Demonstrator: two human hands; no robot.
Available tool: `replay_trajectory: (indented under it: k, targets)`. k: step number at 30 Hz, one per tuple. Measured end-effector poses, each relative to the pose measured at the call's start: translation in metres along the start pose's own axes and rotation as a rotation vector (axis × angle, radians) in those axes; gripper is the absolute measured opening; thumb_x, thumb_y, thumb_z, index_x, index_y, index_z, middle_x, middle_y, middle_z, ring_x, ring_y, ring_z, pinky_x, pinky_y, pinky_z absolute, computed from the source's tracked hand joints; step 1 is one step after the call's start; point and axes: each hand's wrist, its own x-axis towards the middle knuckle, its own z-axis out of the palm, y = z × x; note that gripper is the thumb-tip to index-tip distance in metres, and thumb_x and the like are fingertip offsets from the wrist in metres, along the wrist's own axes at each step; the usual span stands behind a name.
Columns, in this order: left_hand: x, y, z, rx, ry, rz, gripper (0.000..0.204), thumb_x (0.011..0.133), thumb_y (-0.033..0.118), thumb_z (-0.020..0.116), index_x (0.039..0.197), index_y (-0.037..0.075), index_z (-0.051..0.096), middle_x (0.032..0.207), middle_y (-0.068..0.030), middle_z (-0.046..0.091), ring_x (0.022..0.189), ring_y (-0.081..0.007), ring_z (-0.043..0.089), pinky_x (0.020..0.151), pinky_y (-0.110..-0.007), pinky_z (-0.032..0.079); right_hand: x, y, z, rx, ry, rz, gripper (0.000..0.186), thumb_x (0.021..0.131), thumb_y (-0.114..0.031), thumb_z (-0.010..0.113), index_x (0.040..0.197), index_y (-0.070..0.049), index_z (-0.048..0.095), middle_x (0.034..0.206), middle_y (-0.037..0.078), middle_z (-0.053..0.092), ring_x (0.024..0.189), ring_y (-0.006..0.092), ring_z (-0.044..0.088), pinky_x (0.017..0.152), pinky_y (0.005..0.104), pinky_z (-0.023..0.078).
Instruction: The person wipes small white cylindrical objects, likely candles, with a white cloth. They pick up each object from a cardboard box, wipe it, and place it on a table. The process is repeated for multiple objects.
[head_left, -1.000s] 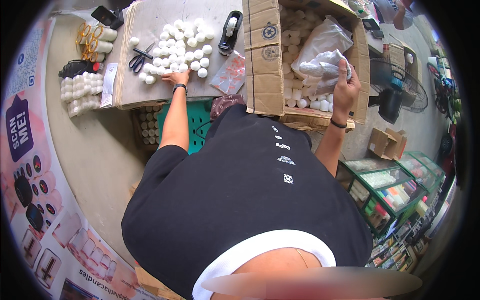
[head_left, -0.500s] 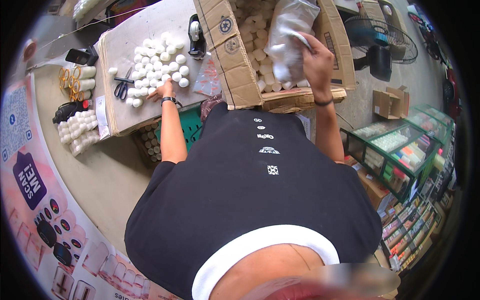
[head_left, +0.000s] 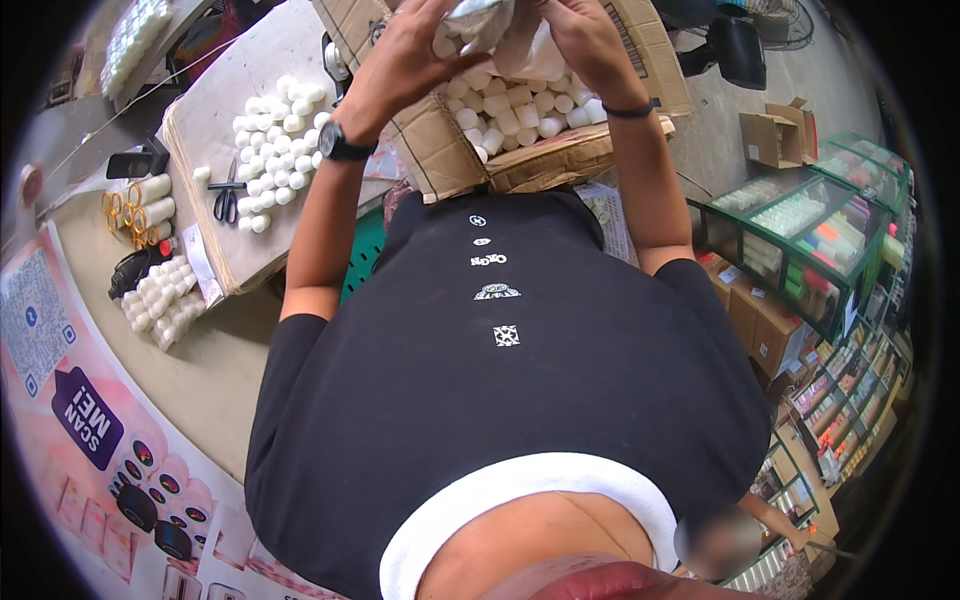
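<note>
My right hand is closed on a thin, crumpled plastic bag at the top edge. Next to the bag, my left hand has its thumb spread from the fingers. The upper edge cuts off part of that hand and of the bag, so the left fingertips and the bag's far end are hidden. Below both hands stands an open cardboard box filled with short white cylinders. More white cylinders stand grouped on the table to the left.
Black scissors lie on the table beside the cylinders. Bagged white pieces and orange-handled rolls sit past its left edge. Right are a small carton, a green-framed display case and a fan. Another person's arm shows lower right.
My left hand has left the cylinders on the table and come up beside the plastic bag. My right hand has moved the bag up and left. The view has shifted.
</note>
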Motion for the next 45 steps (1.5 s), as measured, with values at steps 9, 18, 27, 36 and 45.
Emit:
replay_trajectory:
  k: [9,18,27,36,45]
  targets:
    - [0.036,-0.016,0.035,-0.226,0.025,-0.301,0.029,0.103,0.026,0.056,0.092,0.000,0.059,0.069,0.0025,0.051,0.067,-0.0052,0.045,0.059,-0.026,0.041,0.002,0.016,-0.049,-0.056,-0.228,0.050,0.064,0.086,-0.022,0.079,0.136,-0.005,0.042,0.105,0.003,0.060,0.100,0.0115,0.058,0.094,0.0270,0.048]
    - [0.024,-0.058,0.018,-1.366,-0.068,-0.728,0.038,0.099,0.024,0.059,0.132,0.006,0.056,0.124,-0.0058,0.062,0.105,-0.0159,0.063,0.088,-0.025,0.051,-0.020,0.120,-0.121,-1.431,-0.801,0.452,0.023,0.085,-0.015,0.060,0.081,0.004,0.071,0.073,0.015,0.071,0.062,0.0214,0.068,0.062,0.0326,0.054]
    - [-0.015,-0.042,0.043,-1.518,-0.081,-0.511,0.065,0.082,0.015,0.080,0.141,0.010,0.051,0.135,-0.0092,0.057,0.120,-0.0231,0.057,0.103,-0.037,0.045,-0.084,0.150,-0.116,-1.443,-0.735,0.550,0.028,0.079,-0.023,0.068,0.091,0.003,0.073,0.095,0.022,0.072,0.093,0.0344,0.070,0.079,0.0446,0.057]
    - [-0.027,-0.056,0.044,-1.052,0.041,-0.183,0.067,0.077,0.007,0.081,0.137,0.001,0.050,0.127,-0.0107,0.061,0.114,-0.0178,0.059,0.099,-0.031,0.047,-0.066,0.127,-0.102,-1.311,-0.739,0.764,0.041,0.060,-0.022,0.086,0.088,0.002,0.068,0.093,0.020,0.071,0.093,0.0319,0.069,0.080,0.0397,0.056]
    - [-0.042,-0.045,0.071,-1.519,0.129,-0.758,0.046,0.091,0.011,0.066,0.133,0.003,0.049,0.123,-0.0104,0.059,0.105,-0.0208,0.061,0.092,-0.036,0.053,-0.032,-0.015,-0.045,-0.276,-0.343,0.150,0.054,0.076,-0.018,0.085,0.116,-0.004,0.052,0.111,0.005,0.065,0.105,0.0161,0.060,0.095,0.0312,0.047]
